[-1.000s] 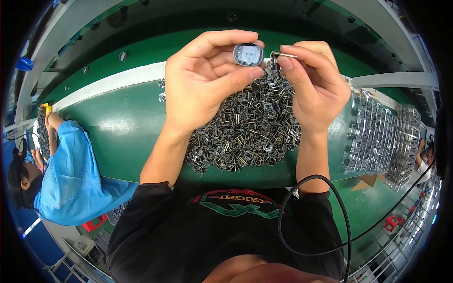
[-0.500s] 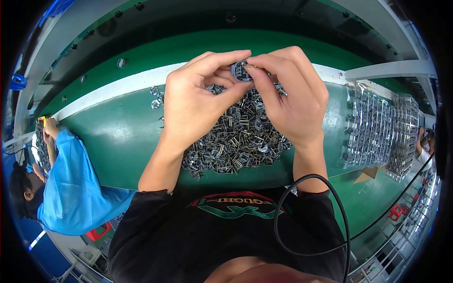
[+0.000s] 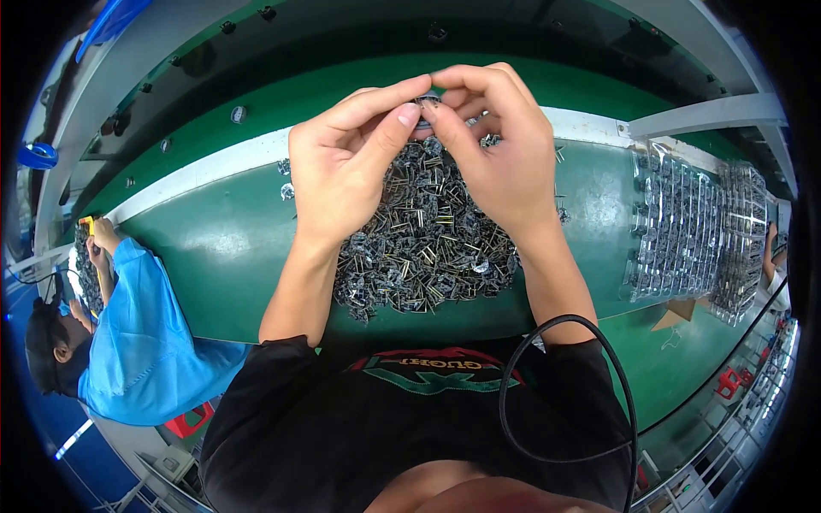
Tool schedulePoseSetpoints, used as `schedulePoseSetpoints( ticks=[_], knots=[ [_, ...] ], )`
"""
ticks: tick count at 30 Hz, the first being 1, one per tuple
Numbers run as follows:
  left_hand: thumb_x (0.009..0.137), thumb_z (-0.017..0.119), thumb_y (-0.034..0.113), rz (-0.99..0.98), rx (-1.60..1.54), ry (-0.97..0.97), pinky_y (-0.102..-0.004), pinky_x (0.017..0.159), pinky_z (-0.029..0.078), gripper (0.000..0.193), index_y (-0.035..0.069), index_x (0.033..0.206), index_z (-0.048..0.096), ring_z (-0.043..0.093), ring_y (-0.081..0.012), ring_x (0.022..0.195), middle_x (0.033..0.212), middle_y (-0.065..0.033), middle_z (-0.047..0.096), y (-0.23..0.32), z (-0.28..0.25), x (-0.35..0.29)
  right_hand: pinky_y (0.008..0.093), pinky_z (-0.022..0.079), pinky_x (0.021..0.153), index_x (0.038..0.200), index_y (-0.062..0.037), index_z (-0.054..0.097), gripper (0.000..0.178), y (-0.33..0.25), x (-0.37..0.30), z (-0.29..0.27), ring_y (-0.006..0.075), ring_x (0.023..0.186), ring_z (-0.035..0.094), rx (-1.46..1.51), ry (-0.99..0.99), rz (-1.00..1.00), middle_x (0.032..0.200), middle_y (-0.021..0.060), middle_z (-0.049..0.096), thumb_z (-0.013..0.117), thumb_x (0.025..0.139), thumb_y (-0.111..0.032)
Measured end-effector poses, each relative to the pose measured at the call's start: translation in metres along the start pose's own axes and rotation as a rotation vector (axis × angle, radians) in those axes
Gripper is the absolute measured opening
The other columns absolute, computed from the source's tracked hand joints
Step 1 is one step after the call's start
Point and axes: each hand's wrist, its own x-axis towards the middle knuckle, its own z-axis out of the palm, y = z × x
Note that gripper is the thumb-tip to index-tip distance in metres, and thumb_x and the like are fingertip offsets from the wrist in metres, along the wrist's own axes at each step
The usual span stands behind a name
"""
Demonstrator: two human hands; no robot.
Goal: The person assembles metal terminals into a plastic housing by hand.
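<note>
- Holding one small grey-rimmed round part (image 3: pixel 427 97) between the fingertips of both hands, the person works above the far edge of the pile; the fingers cover most of it, so its inside cannot be read.
- The left hand (image 3: pixel 338 162) is closed in a pinch on the part's left side, thumb and forefinger drawn together; the right hand (image 3: pixel 506 154) pinches from the other side, thumb against it.
- The step in hand looks like fitting or pressing something small into that part; whether it is seated cannot be told. The next move seems to call for a steady left grip and careful thumb pressure from the right.
- Below and between the hands lies one pile of dark pieces with metal pins (image 3: pixel 419 248), too many to count.
- Just left of the left hand, at least two loose pieces (image 3: pixel 287 191) lie on the one green table (image 3: pixel 231 235).
- Well right of the right hand stand two groups of filled clear plastic trays (image 3: pixel 671 231); the trays overlap too much to count.
- Far left of the left hand sits one co-worker in blue (image 3: pixel 158 333).
</note>
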Motion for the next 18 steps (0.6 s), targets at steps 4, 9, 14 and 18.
schedulePoseSetpoints(
  ticks=[4,9,14,18],
  knots=[
    [0.090,0.064,-0.004,-0.030,-0.019,0.125,-0.0272,0.081,0.059,0.022,-0.008,0.111,0.066,0.069,-0.0169,0.089,0.103,-0.0160,0.069,-0.001,0.000,0.002,0.0281,0.051,0.056,0.103,0.0009,0.067,0.019,0.006,-0.008,0.008,0.0177,0.069,0.067,0.208,-0.101,0.242,0.084,0.0100,0.063,0.069,0.086,-0.009],
    [0.087,0.066,-0.007,-0.042,0.120,0.109,-0.0247,0.078,0.058,0.021,-0.007,0.108,0.067,0.069,-0.0132,0.083,0.095,-0.0128,0.071,-0.006,-0.002,0.007,0.0357,0.051,0.062,0.109,0.0004,0.065,0.021,0.014,-0.005,-0.002,0.0283,0.073,0.065,-0.062,-0.175,-0.019,0.087,0.0121,0.062,0.062,0.090,-0.007],
    [0.088,0.063,0.000,-0.086,0.325,0.124,-0.0255,0.075,0.055,0.021,-0.007,0.108,0.068,0.071,-0.0166,0.083,0.092,-0.0134,0.072,-0.018,-0.031,0.034,0.0386,0.052,0.067,0.112,-0.0069,0.065,0.029,0.035,-0.007,-0.041,0.0302,0.078,0.063,-0.348,-0.324,-0.075,0.088,0.0105,0.061,0.060,0.084,-0.001],
    [0.086,0.066,0.011,-0.183,0.658,0.246,-0.0270,0.076,0.054,0.019,0.002,0.101,0.074,0.072,-0.0183,0.084,0.092,-0.0137,0.074,-0.078,-0.101,0.088,0.0324,0.049,0.070,0.109,-0.0032,0.067,0.027,0.083,-0.032,-0.113,0.0267,0.075,0.061,-0.548,-0.202,0.155,0.086,0.0133,0.061,0.053,0.088,0.005]
  ],
)
